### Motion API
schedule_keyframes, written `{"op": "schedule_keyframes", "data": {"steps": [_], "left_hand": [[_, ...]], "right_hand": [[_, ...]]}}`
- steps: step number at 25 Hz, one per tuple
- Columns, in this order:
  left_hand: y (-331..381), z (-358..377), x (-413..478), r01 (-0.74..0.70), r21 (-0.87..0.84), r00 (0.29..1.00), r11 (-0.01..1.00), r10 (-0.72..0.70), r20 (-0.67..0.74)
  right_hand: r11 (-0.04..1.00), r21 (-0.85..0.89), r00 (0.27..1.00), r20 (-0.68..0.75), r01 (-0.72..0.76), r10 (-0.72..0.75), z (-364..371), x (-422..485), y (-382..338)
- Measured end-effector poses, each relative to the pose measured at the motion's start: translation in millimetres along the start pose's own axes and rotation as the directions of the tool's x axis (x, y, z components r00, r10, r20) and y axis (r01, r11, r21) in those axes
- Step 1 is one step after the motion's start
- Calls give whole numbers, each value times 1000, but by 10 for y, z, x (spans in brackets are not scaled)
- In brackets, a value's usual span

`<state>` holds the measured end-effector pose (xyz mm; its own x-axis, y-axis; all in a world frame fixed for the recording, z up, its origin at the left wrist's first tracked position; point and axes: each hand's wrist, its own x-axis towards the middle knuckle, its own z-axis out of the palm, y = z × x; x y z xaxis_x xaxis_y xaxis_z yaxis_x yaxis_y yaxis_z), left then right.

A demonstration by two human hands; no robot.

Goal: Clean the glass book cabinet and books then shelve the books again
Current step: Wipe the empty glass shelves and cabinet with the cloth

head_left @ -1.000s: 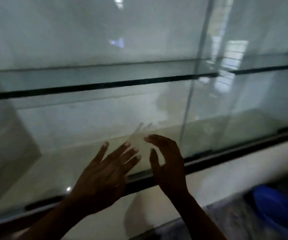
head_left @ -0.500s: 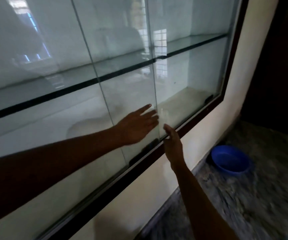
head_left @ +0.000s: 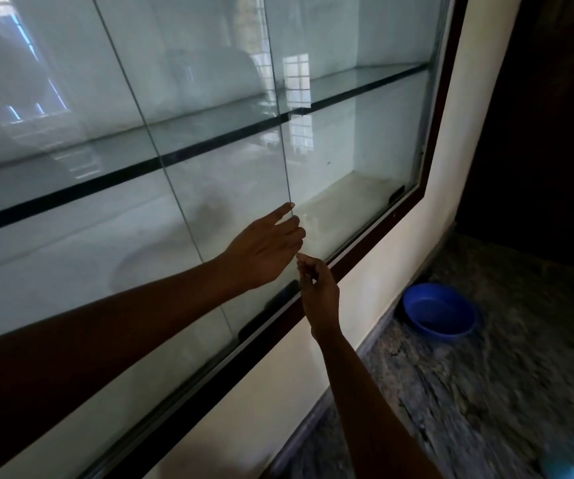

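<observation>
Reaching in from the lower left, the left forearm crosses the front of the cabinet (head_left: 441, 133), and the left hand (head_left: 264, 250) lies flat against the sliding glass pane (head_left: 237, 174) with its fingers straight and together, holding nothing; the fingertips (head_left: 289, 206) sit at the pane's vertical right edge. Directly below, the right hand (head_left: 318, 299) rises from the lower centre with its fingers curled and its tips just beside that same edge, under the left hand. Whether it pinches the glass cannot be told. The two hands are close but apart. The pane stands in the bottom track (head_left: 209, 368), which runs along the dark lower frame. The cabinet is set into a cream wall (head_left: 278, 392) directly ahead. Behind the glass, a glass shelf (head_left: 365, 81) with a dark front edge spans the interior. To the right, well apart from the hands, a blue basin (head_left: 439, 314) stands on the speckled floor (head_left: 485, 392) against the wall.
</observation>
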<state>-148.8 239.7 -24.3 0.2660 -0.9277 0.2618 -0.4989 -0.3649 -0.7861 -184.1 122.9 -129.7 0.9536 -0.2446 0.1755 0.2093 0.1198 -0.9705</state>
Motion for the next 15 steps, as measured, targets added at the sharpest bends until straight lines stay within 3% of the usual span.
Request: {"op": "schedule_keyframes", "data": {"steps": [5, 10, 13, 15], "left_hand": [[27, -192, -222, -10, 3, 1000, 1000, 10, 15], [53, -356, -409, 10, 23, 993, 1000, -13, 118], [61, -435, -351, 14, 19, 985, 1000, -17, 173], [105, -551, -449, 123, -98, 986, 988, -111, 122]], "right_hand": [[999, 25, 998, -28, 48, -47, 152, -152, 57], [998, 57, 997, 72, 37, -41, 172, -348, 81], [999, -42, 998, 64, 12, -9, 124, -401, 31], [994, -104, 999, 30, 40, -37, 97, -575, -60]]}}
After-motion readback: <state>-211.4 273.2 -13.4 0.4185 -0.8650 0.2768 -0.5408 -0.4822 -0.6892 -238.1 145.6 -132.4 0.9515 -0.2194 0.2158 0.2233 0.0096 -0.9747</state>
